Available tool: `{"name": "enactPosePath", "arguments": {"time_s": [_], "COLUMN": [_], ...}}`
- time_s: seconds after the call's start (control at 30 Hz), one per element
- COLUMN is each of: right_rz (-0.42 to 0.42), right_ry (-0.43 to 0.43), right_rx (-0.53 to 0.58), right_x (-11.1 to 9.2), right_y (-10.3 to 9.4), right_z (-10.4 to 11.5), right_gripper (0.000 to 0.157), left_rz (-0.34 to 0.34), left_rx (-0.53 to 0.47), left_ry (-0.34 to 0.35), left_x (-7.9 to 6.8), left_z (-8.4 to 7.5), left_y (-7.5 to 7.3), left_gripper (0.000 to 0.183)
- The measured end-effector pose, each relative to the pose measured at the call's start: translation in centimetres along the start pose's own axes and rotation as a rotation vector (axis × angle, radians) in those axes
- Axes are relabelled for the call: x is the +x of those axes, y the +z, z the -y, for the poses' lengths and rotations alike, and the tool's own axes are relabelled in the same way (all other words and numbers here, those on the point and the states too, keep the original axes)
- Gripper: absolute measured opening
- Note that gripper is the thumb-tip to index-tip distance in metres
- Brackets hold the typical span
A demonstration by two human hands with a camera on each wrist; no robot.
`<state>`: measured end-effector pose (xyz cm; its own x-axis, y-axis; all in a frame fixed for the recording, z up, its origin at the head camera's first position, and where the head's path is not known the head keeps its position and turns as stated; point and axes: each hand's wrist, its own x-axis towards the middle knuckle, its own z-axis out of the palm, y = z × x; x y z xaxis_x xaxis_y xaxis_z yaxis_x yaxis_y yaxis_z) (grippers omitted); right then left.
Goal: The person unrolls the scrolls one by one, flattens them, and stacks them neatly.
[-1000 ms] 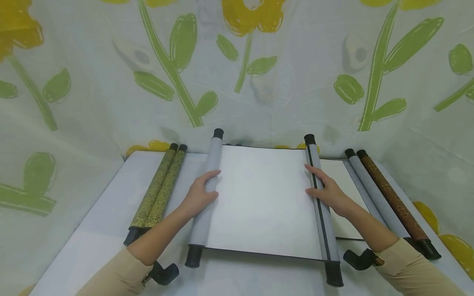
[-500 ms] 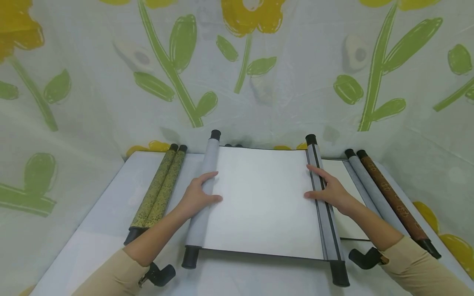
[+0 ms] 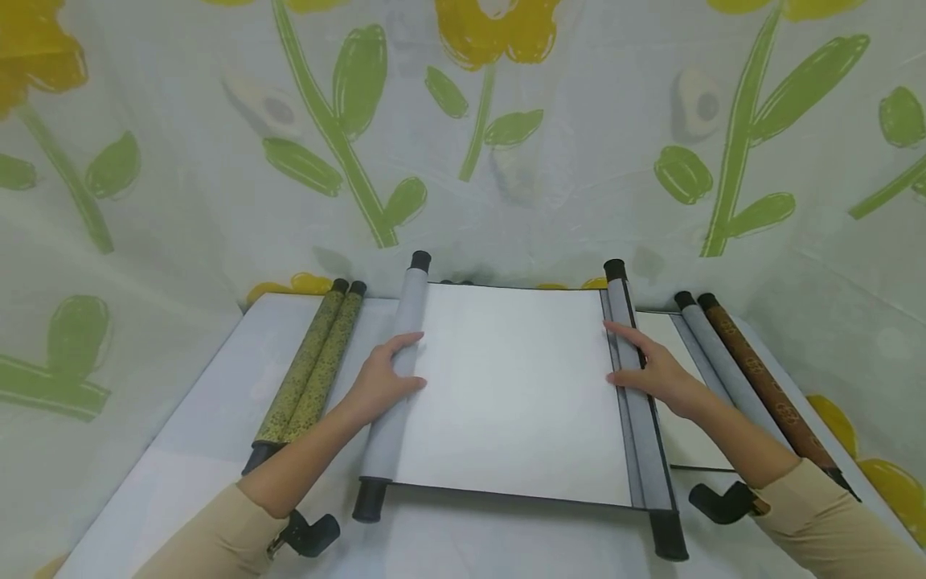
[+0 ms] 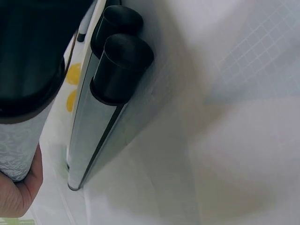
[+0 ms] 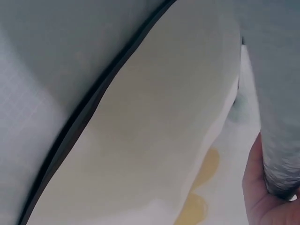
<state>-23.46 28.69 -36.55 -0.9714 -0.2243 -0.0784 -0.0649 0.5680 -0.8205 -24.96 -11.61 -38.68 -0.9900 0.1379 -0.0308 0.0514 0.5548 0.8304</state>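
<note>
A hanging scroll lies partly unrolled between my hands in the head view, its blank white sheet (image 3: 514, 394) bordered in black. My left hand (image 3: 382, 379) grips the grey roll (image 3: 387, 442) at its left end, thumb on the near face and the lower fingers hidden behind. My right hand (image 3: 661, 376) holds the grey roll (image 3: 642, 434) at the other end, thumb and a finger over its inner edge. Black caps tip both rolls. In the left wrist view, fingers (image 4: 33, 180) curve round a patterned grey roll; the right wrist view shows fingers (image 5: 255, 187) curved round the other.
Two green-gold patterned rolls (image 3: 307, 366) lie at the table's left. To the right are a cream sheet (image 3: 683, 438), a grey roll (image 3: 745, 378) and a brown patterned roll (image 3: 770, 382). A flowered cloth (image 3: 542, 217) hangs behind.
The right roll has moved slightly right and turned, its dark stripe passing from its middle to its outer edge. The grey border beside the sheet shows wider. The left hand has shifted slightly left.
</note>
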Motion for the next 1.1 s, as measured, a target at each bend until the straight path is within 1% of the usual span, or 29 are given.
{"name": "enactPosePath", "arguments": {"time_s": [0.1, 0.17, 0.33, 0.47, 0.57, 0.73, 0.93, 1.1], "right_rz": [-0.005, -0.021, -0.061, -0.069, -0.064, -0.05, -0.03, -0.006], "right_ry": [0.008, 0.023, 0.049, 0.039, 0.025, 0.026, 0.023, 0.007], "right_rx": [0.012, 0.021, 0.028, 0.05, 0.067, 0.061, 0.083, 0.101], "right_x": [-0.1, -0.2, -0.3, -0.5, -0.7, -0.9, -1.0, -1.2], "right_y": [-0.4, -0.5, -0.7, -0.9, -1.1, -1.3, -1.7, -2.1], "right_z": [-0.2, -0.2, -0.4, -0.4, -0.3, -0.4, -0.6, -0.8], "right_gripper": [0.08, 0.081, 0.091, 0.089, 0.086, 0.083, 0.083, 0.079], "left_rz": [-0.002, 0.0, 0.009, 0.004, -0.001, 0.0, 0.002, 0.013], "left_rx": [-0.007, -0.011, -0.014, -0.008, -0.009, -0.012, -0.012, 0.012], "left_ry": [0.002, 0.008, 0.032, 0.046, 0.046, 0.021, 0.007, 0.02], "left_x": [0.0, 0.0, 0.1, 0.1, 0.0, 0.0, 0.2, 0.3], "left_z": [-0.1, 0.0, 0.0, -0.1, -0.2, -0.2, -0.1, -0.1], "left_y": [-0.2, -0.3, -0.5, -0.4, -0.4, -0.3, -0.1, -0.3], "left_gripper": [0.066, 0.066, 0.065, 0.062, 0.061, 0.062, 0.071, 0.066]}}
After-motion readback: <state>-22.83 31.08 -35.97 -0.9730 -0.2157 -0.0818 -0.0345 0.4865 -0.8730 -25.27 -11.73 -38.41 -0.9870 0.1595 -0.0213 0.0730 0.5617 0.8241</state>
